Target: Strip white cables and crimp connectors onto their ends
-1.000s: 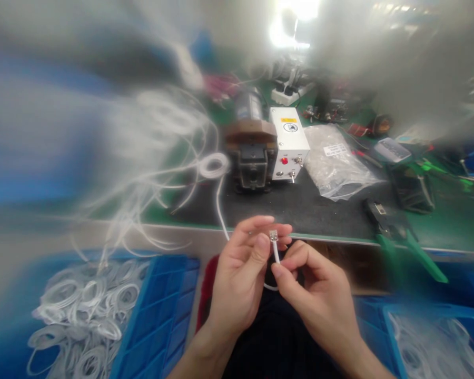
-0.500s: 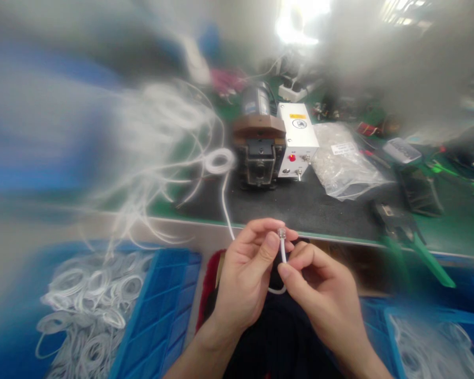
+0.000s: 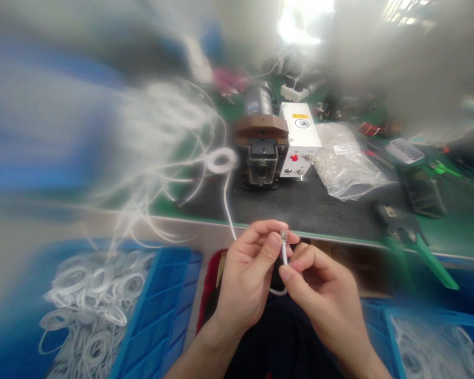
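Observation:
My left hand (image 3: pixel 247 271) is closed around a small clear modular plug (image 3: pixel 283 236), pinching it with thumb and fingertips. Below the plug runs a white cable (image 3: pixel 285 253), its end inside or against the plug. Thumb and forefinger of my right hand (image 3: pixel 319 287) grip that cable just under the plug. From there the cable loops beneath my hands and passes behind the left one, up toward a white cable coil (image 3: pixel 221 160) on the bench. Fingers partly cover the plug, so how deep the cable sits inside cannot be seen.
Beyond my hands stands a crimping machine (image 3: pixel 263 142) with a white control box (image 3: pixel 300 139) and red light. Right of it lie a bag of clear plugs (image 3: pixel 349 168) and green-handled pliers (image 3: pixel 434 260). A blue crate (image 3: pixel 158 310) of coiled cables is lower left, another crate (image 3: pixel 393 337) lower right.
The whole view has shifted slightly. Both hands keep the same grips on the plug and cable, with barely any movement between them.

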Available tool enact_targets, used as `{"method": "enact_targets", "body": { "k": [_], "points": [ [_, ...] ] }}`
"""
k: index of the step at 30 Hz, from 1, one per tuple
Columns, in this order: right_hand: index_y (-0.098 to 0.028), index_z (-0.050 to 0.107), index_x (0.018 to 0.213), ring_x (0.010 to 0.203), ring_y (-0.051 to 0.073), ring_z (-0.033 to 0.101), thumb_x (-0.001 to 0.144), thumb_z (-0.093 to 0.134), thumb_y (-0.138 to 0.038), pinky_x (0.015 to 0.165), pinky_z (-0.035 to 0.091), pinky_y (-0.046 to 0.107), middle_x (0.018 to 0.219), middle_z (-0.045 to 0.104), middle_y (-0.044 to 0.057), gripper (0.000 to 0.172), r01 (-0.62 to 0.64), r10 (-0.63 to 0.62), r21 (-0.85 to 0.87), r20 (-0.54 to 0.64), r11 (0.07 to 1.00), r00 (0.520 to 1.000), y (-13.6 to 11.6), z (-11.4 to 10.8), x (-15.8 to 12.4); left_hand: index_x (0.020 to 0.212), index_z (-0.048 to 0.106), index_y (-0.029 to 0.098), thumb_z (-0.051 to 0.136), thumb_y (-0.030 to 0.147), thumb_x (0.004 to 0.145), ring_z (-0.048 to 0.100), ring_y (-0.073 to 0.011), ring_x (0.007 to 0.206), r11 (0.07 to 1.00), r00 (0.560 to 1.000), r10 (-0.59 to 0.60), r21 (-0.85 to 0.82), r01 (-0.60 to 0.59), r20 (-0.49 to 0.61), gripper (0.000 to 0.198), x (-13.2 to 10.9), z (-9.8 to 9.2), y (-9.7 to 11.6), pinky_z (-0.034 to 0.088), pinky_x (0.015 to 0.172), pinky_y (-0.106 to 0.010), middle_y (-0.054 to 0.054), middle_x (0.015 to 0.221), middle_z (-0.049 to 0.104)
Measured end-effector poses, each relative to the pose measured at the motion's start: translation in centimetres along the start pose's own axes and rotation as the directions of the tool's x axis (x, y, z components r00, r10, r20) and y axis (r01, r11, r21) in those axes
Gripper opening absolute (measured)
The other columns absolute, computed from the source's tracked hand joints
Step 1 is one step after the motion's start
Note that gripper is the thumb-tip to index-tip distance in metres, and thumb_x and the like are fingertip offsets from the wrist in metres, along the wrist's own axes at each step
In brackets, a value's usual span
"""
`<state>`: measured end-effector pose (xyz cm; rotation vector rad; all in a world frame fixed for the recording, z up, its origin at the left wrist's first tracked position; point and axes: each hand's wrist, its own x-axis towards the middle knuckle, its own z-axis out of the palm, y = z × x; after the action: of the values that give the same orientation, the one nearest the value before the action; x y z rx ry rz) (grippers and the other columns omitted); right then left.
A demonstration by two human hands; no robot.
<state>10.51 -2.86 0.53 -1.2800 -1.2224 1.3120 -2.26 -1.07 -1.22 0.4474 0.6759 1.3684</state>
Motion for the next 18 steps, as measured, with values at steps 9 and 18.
{"method": "enact_targets", "body": {
  "k": [9,18],
  "points": [
    [-0.021,0.065,0.074,0.067,0.013,0.057,0.092,0.076,-0.023,0.063,0.048,0.024,0.074,0.063,-0.003,0.022,0.005,-0.005,0.011,-0.009,1.000,1.000,-0.13,0.04,0.04,0.110,0.081,0.023,0.076,0.022,0.105,0.073,-0.0085,0.082,1.000,1.000,0.021,0.020,-0.021,-0.001,0.007,-0.03,-0.16,-0.04,0.061,0.081,-0.019,-0.003,0.100,0.081],
    [-0.021,0.067,0.075,0.068,0.013,0.056,0.096,0.076,-0.027,0.064,0.048,0.023,0.074,0.063,-0.003,0.024,-0.013,0.014,0.038,-0.018,0.999,1.000,0.24,0.15,0.01,0.109,0.083,0.022,0.078,0.023,0.104,0.072,-0.0079,0.081,0.999,0.999,0.031,0.026,-0.031,-0.007,0.007,-0.11,-0.01,0.03,0.060,0.080,-0.016,-0.003,0.099,0.082]
  ]
}}
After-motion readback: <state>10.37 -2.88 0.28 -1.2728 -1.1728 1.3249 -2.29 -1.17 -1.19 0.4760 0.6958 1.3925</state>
